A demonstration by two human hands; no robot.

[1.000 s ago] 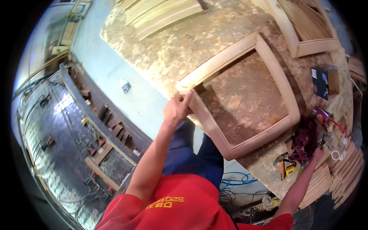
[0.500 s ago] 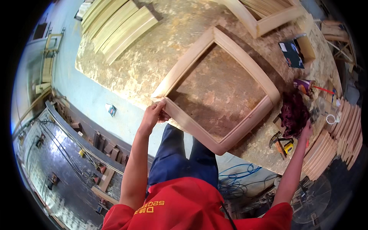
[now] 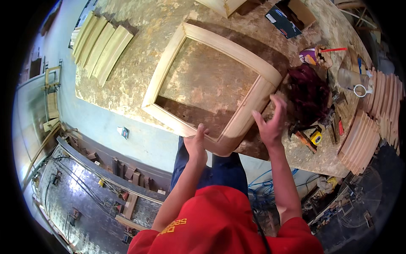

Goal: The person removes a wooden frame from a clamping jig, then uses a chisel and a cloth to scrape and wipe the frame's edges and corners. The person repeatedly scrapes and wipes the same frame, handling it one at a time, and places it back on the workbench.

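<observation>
A pale wooden frame [image 3: 249, 103] with rounded corners lies tilted across the near part of the worktable, its near corner reaching over the edge. My left hand [image 3: 196, 146] grips the near rail, thumb on top and the other fingers hidden beneath. Beside the right rail, my right hand [image 3: 271, 122] is open, thumb and forefinger spread around the rail's outer side; whether it touches the wood I cannot tell. Just beyond that hand lies a crumpled dark red cloth [image 3: 308, 91].
The worktable [image 3: 122, 95] also carries wooden slats [image 3: 110, 53], an open box [image 3: 287, 19], a purple tub [image 3: 308, 56], a hammer [image 3: 305, 141], a yellow tape measure [image 3: 316, 137], a clear jug [image 3: 351, 79] and stacked wood strips [image 3: 359, 142]. Blue hoses [image 3: 262, 186] lie below.
My right hand has left the dark red cloth and come in to the frame's right side. My left hand has shifted from the left corner along the near rail. The frame has turned slightly.
</observation>
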